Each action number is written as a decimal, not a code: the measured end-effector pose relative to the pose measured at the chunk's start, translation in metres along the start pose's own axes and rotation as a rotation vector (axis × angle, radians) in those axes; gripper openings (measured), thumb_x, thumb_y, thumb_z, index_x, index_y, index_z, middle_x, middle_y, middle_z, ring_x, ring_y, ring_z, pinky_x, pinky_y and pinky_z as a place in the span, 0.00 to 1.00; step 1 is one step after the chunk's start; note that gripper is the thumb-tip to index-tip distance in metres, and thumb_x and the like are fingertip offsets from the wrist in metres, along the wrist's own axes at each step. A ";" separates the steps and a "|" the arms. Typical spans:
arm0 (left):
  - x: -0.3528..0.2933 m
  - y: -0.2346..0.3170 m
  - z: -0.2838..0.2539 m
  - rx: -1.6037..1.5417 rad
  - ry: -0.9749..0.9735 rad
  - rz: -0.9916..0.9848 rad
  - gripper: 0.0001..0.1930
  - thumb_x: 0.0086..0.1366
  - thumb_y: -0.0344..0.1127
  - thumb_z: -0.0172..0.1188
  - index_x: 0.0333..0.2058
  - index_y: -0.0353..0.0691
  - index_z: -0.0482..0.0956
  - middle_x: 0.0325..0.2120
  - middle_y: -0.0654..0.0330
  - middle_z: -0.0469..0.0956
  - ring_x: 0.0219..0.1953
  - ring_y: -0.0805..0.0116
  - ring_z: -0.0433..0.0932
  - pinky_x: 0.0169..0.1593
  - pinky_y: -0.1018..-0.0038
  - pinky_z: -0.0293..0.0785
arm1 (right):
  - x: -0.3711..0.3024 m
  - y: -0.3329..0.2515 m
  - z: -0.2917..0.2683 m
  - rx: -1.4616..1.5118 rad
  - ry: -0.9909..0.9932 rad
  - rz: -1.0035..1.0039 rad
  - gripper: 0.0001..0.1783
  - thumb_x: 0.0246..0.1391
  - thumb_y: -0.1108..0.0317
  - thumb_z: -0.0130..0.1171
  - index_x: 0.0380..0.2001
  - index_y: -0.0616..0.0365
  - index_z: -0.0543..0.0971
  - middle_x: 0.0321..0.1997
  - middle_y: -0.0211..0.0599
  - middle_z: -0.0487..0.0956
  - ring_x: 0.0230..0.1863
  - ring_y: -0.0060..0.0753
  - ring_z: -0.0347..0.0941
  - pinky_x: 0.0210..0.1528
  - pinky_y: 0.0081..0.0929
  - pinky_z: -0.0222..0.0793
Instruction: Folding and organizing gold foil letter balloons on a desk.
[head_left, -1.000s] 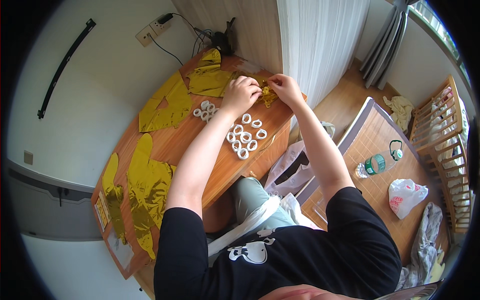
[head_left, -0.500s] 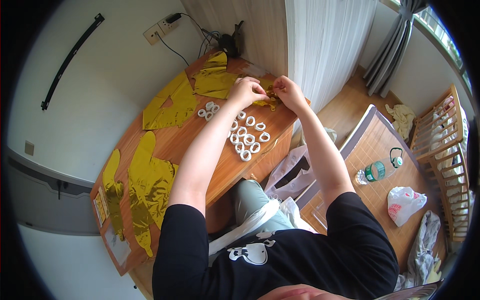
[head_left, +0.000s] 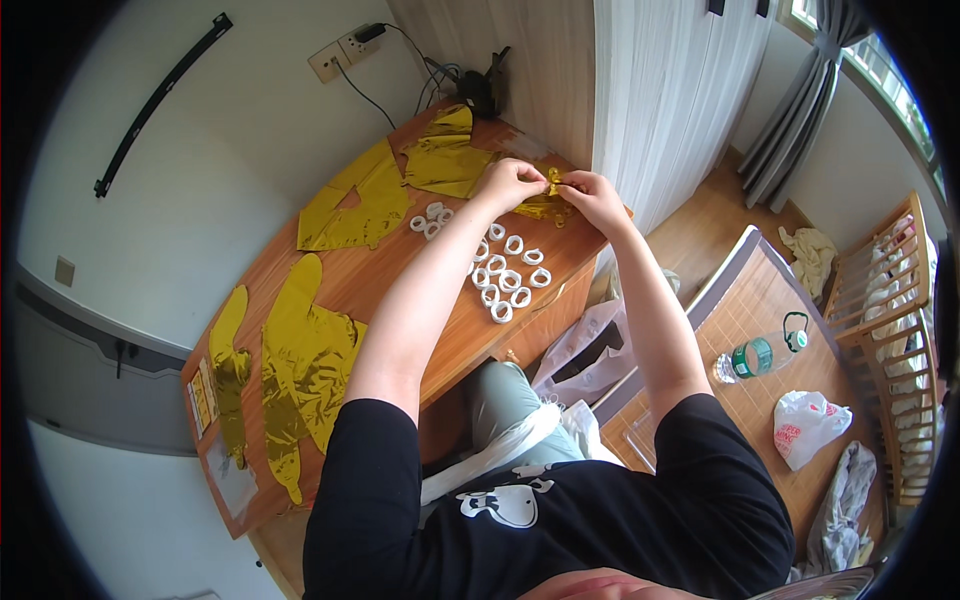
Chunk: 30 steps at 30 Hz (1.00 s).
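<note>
At the far right part of the wooden table, my left hand (head_left: 512,184) and my right hand (head_left: 598,200) pinch a small crumpled strip of shiny gold foil (head_left: 554,180) between them. Each hand has thumb and fingers pressed together on it. More gold foil (head_left: 543,207) lies on the table just beneath. Nearer to me, several white rings (head_left: 509,280) sit in a loose cluster, partly hidden by my left forearm. Flat, deflated gold foil balloons (head_left: 355,207) are spread to the left, another gold foil piece (head_left: 440,170) lying behind them.
The wooden table (head_left: 440,350) stands against the wall and a pale cabinet (head_left: 650,110). A black device (head_left: 482,95) with cables sits in its back corner. To the right, a low mat-covered surface (head_left: 690,370) holds a water bottle (head_left: 757,357) and a white plastic bag (head_left: 808,425).
The view has shifted slightly. My hands have come to face each other with the crumpled foil raised between their fingertips, where before they were bent over it lower down.
</note>
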<state>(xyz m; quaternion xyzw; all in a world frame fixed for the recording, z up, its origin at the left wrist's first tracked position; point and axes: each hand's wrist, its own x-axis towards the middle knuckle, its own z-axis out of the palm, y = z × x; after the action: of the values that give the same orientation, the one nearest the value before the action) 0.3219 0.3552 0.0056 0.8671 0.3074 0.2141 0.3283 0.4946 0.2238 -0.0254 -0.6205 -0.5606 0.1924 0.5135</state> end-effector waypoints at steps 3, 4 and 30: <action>-0.011 0.010 0.004 0.109 0.114 0.084 0.12 0.56 0.46 0.75 0.35 0.47 0.88 0.41 0.60 0.85 0.44 0.62 0.82 0.49 0.66 0.77 | -0.001 0.001 -0.001 -0.022 -0.001 0.032 0.18 0.58 0.60 0.66 0.42 0.67 0.85 0.34 0.42 0.85 0.36 0.30 0.79 0.42 0.28 0.74; -0.018 0.014 0.007 0.256 0.196 0.162 0.13 0.55 0.45 0.75 0.35 0.47 0.85 0.41 0.60 0.83 0.46 0.59 0.81 0.50 0.64 0.76 | -0.001 0.002 -0.002 -0.035 -0.002 0.036 0.19 0.59 0.61 0.68 0.41 0.70 0.84 0.31 0.37 0.84 0.33 0.22 0.76 0.39 0.24 0.73; -0.059 0.038 0.006 0.818 -0.098 -0.017 0.28 0.63 0.57 0.64 0.57 0.50 0.76 0.50 0.53 0.80 0.56 0.52 0.79 0.61 0.44 0.68 | 0.097 -0.132 -0.008 -0.344 0.091 -0.065 0.17 0.60 0.54 0.63 0.43 0.54 0.87 0.37 0.51 0.85 0.40 0.52 0.82 0.46 0.40 0.76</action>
<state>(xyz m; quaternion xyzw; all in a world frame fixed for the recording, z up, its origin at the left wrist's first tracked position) 0.2976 0.2904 0.0185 0.9328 0.3581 0.0300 -0.0275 0.4645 0.2867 0.1230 -0.6887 -0.5813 0.0486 0.4305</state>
